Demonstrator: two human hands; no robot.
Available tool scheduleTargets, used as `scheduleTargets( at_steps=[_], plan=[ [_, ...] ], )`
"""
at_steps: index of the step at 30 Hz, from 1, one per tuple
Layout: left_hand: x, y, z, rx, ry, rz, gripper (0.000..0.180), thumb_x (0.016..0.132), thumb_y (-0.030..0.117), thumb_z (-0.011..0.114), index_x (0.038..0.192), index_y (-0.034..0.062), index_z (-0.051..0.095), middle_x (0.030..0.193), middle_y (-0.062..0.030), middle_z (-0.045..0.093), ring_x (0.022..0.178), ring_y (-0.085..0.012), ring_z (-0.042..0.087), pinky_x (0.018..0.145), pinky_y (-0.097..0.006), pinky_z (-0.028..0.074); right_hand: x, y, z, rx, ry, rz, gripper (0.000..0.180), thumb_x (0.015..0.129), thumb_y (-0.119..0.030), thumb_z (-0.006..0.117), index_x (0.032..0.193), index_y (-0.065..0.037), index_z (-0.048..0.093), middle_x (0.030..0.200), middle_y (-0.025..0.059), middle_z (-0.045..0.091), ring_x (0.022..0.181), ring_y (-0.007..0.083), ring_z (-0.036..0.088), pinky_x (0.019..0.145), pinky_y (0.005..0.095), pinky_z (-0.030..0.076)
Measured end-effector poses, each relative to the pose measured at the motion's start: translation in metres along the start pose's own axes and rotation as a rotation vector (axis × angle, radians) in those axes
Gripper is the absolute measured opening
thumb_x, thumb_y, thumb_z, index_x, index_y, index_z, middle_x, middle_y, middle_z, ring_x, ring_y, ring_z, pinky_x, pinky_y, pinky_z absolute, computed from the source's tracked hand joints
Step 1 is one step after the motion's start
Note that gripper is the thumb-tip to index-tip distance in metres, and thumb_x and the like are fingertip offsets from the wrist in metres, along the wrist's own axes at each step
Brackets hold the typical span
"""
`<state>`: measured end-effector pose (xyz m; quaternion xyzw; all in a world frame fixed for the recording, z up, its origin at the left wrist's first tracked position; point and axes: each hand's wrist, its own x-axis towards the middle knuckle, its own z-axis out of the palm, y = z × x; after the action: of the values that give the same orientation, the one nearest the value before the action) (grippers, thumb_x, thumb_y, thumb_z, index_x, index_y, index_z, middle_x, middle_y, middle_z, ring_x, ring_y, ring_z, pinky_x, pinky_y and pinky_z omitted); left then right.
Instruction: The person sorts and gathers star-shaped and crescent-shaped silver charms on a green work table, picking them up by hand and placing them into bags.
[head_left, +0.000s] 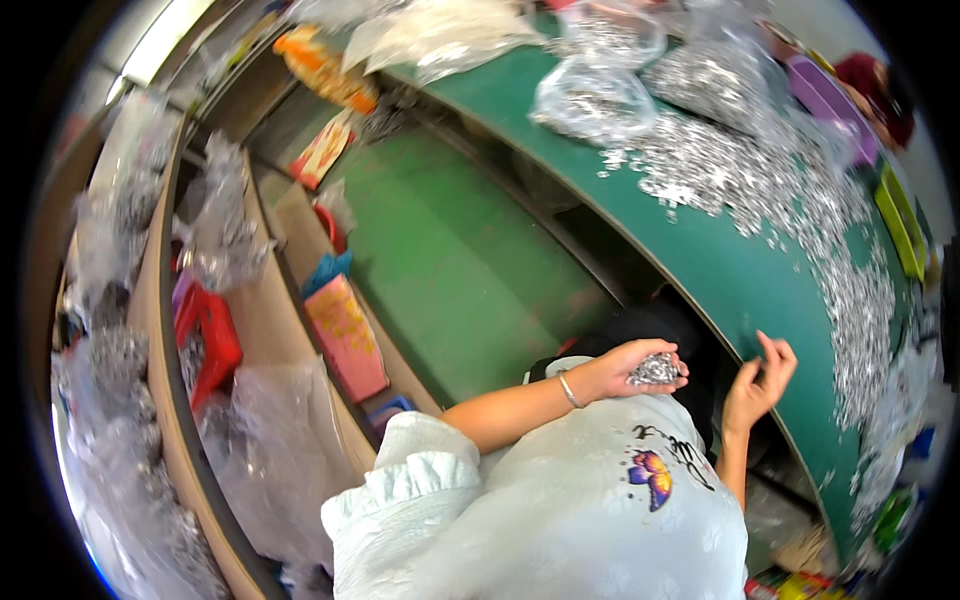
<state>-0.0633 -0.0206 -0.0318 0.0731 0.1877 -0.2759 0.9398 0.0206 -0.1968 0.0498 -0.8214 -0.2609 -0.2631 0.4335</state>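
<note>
Pieces [655,370], small and silvery, heaped in cupped left hand [622,368]; right hand [760,388], to its right, looks empty, fingers loosely apart. Level palm should prevent spills. Loose pile [740,178] beyond right hand.

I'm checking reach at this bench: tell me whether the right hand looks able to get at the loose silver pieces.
Probably yes: the right hand looks empty, its fingers apart by the table edge, and only bare green tabletop seems to separate it from the nearest loose silver pieces.
</note>
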Motion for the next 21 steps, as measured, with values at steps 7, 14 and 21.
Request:
scheduleTargets(
  at_steps=[7, 14, 21],
  plan=[
    [0.016, -0.002, -0.003, -0.020, -0.026, 0.078, 0.025, 0.093, 0.026, 0.057, 0.090, 0.0017, 0.063, 0.092, -0.0131, 0.068, 0.085, -0.0265, 0.069, 0.065, -0.037, 0.060, 0.025, 0.008, -0.005, -0.196, -0.084, -0.025, 0.030, 0.088, 0.010, 0.048, 0.109, -0.001, 0.065, 0.121, 0.0138, 0.052, 0.114, 0.0270, 0.051, 0.096, 0.0388, 0.040],
    [0.027, 0.006, -0.009, -0.034, -0.026, 0.120, 0.025, 0.094, 0.025, 0.056, 0.092, 0.0011, 0.063, 0.090, -0.0122, 0.068, 0.086, -0.0265, 0.068, 0.072, -0.038, 0.059, 0.042, 0.030, 0.002, -0.172, -0.153, -0.015, 0.025, 0.094, 0.003, 0.049, 0.114, 0.001, 0.063, 0.120, 0.0140, 0.055, 0.115, 0.0264, 0.052, 0.097, 0.0375, 0.041],
    [0.032, 0.012, -0.015, -0.082, 0.024, 0.131, 0.024, 0.094, 0.025, 0.056, 0.089, 0.0029, 0.064, 0.089, -0.0113, 0.068, 0.085, -0.0253, 0.069, 0.070, -0.038, 0.058, 0.050, 0.013, 0.026, -0.245, -0.260, -0.095, 0.022, 0.094, 0.002, 0.048, 0.111, 0.004, 0.062, 0.120, 0.0161, 0.056, 0.109, 0.0290, 0.055, 0.092, 0.0392, 0.044]
  ],
)
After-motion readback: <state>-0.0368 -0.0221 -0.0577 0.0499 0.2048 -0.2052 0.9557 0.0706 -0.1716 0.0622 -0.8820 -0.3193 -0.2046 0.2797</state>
